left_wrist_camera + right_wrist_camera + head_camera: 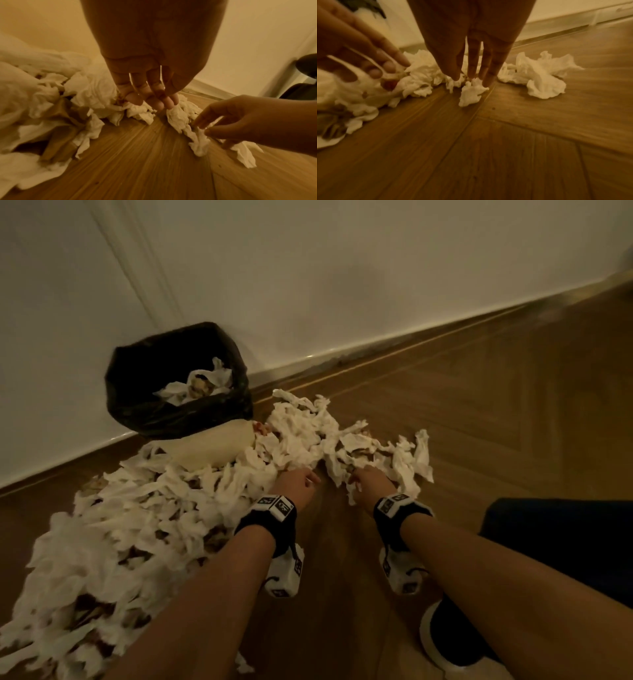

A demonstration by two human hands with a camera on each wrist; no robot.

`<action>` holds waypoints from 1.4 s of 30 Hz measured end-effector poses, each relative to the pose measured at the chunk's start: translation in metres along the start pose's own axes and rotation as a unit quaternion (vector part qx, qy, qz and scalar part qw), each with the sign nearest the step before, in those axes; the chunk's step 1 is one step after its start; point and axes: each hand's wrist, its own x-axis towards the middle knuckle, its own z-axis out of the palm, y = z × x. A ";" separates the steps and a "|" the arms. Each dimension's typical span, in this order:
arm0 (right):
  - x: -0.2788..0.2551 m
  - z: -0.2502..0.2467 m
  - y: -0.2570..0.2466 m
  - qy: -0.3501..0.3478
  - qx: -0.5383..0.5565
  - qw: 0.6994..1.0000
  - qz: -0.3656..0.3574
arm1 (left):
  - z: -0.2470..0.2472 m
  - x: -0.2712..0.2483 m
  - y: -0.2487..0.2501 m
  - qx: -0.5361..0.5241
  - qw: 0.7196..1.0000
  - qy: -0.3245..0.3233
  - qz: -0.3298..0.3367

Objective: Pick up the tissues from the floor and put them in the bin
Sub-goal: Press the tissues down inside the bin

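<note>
Low over the brown wooden floor (479,405), both forearms are stretched forward. Crumpled white tissues (144,518) by the black-lined bin (178,419) are touched by the left hand (297,483) and right hand (371,481), fingers extended, nothing gripped.

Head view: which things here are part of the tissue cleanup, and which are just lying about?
Part of the job:
- tissues strewn over the wooden floor
- bin with black liner, by the wall, a few tissues already inside
- left hand and right hand, both reaching into the pile

Just lying about:
- cream plastic piece below the bin
- dark shoe
</note>
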 end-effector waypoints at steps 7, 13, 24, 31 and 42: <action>0.007 0.035 0.003 -0.072 -0.057 0.995 -0.049 | 0.017 0.009 0.012 0.150 0.986 0.020 0.065; -0.004 0.045 0.014 0.037 0.061 0.997 -0.038 | 0.036 0.022 0.031 0.263 0.956 -0.015 0.128; -0.020 0.045 0.035 0.129 0.184 0.970 0.094 | 0.051 0.011 -0.003 0.289 0.951 -0.066 0.090; -0.021 0.048 0.018 0.100 0.119 0.986 0.061 | 0.035 0.013 -0.004 0.152 0.985 -0.079 -0.005; -0.020 0.040 0.013 0.019 0.165 0.981 0.097 | 0.036 -0.004 -0.010 0.038 0.999 -0.033 -0.008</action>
